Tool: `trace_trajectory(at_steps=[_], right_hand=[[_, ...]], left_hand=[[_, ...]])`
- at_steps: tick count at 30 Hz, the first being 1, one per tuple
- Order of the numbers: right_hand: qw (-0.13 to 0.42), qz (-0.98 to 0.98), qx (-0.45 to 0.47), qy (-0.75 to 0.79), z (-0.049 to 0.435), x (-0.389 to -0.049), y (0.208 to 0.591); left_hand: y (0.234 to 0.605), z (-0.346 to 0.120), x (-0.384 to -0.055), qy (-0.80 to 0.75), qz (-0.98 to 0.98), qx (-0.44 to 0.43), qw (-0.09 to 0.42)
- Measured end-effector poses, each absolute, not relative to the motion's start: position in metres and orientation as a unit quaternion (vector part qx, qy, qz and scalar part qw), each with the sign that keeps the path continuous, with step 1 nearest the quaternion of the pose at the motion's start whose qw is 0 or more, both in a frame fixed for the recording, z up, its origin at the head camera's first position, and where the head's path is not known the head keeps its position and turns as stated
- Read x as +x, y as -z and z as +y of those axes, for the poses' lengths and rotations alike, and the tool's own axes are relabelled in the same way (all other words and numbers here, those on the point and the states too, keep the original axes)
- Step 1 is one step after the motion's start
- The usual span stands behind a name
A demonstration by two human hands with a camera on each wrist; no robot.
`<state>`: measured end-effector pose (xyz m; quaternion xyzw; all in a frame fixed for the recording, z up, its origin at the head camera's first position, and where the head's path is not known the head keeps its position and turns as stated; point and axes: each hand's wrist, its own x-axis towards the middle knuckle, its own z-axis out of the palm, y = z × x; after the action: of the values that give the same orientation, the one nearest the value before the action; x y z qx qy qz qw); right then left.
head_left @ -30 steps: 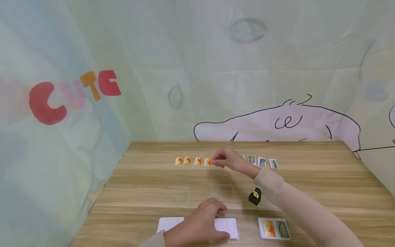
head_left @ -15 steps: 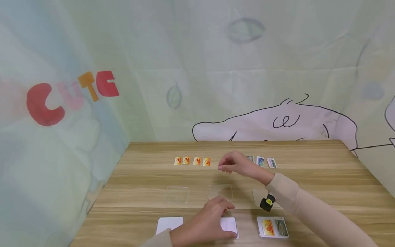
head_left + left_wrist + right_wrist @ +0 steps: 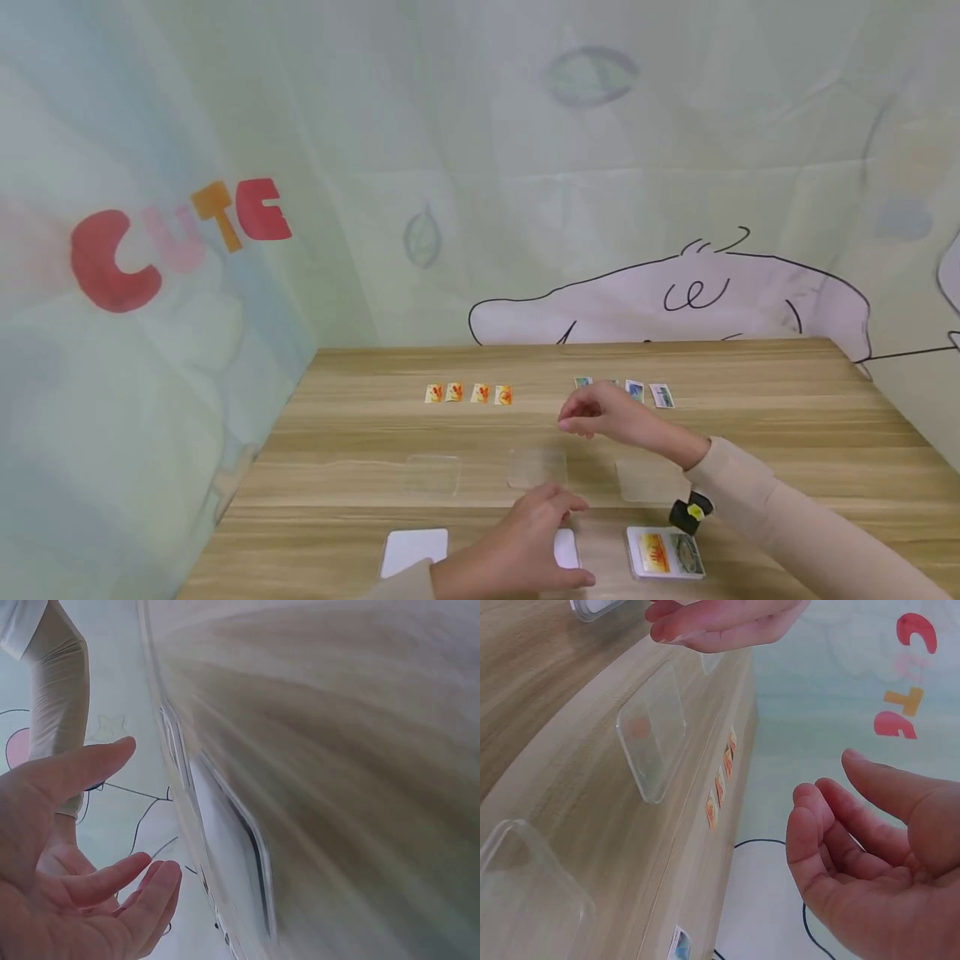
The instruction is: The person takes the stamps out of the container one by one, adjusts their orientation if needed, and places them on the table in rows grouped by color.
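My right hand is raised over the table with fingers loosely bent. In the right wrist view its thumb stands apart from the fingers, with nothing between them. Behind it lies a row of small blue and grey picture cards, partly hidden by the hand. Left of it are several small orange picture cards in a row. My left hand, thumb and fingers spread, is over a flat white-filled case; the left wrist view shows the fingers apart from that case.
Another white-filled case lies left of the left hand. At right, a case bears an orange and a grey-green card. Three clear plastic lids lie across the table's middle. A black piece with a yellow mark hangs at the right cuff.
My right hand has drawn back from the end of the orange row, moving right and towards me. My left hand has shifted slightly right over its case.
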<state>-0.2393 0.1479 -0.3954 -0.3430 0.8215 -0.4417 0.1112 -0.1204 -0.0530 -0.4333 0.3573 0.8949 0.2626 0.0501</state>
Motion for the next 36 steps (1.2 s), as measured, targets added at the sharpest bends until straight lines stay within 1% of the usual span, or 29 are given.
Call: trace_trajectory(at_steps=[7,10,13,16,18,28,31,36], right_hand=[[0.121,0.821,-0.329,0.451,0.169,-0.228,0.399],[0.126,0.819,-0.323,0.457,0.177,-0.224,0.4],[0.123,0.817,-0.326,0.46,0.184,-0.221,0.401],[0.121,0.815,-0.326,0.463,0.19,-0.219,0.403],[0.118,0.813,-0.33,0.465,0.194,-0.218,0.404],[0.124,0.816,-0.301,0.477,0.215,-0.208,0.406],[0.126,0.817,-0.293,0.481,0.223,-0.205,0.408],[0.118,0.813,-0.294,0.488,0.237,-0.201,0.413]], left_hand=[[0.437,-0.042,-0.117,-0.23,0.893,0.388,0.006],[0.437,-0.039,-0.116,-0.226,0.892,0.392,-0.001],[0.435,-0.036,-0.116,-0.232,0.894,0.383,0.012],[0.432,-0.034,-0.115,-0.246,0.897,0.365,0.041],[0.431,-0.032,-0.115,-0.249,0.899,0.358,0.049],[0.432,-0.023,-0.117,-0.242,0.904,0.35,0.051],[0.431,-0.018,-0.117,-0.24,0.904,0.351,0.042],[0.429,-0.009,-0.118,-0.234,0.904,0.354,0.041]])
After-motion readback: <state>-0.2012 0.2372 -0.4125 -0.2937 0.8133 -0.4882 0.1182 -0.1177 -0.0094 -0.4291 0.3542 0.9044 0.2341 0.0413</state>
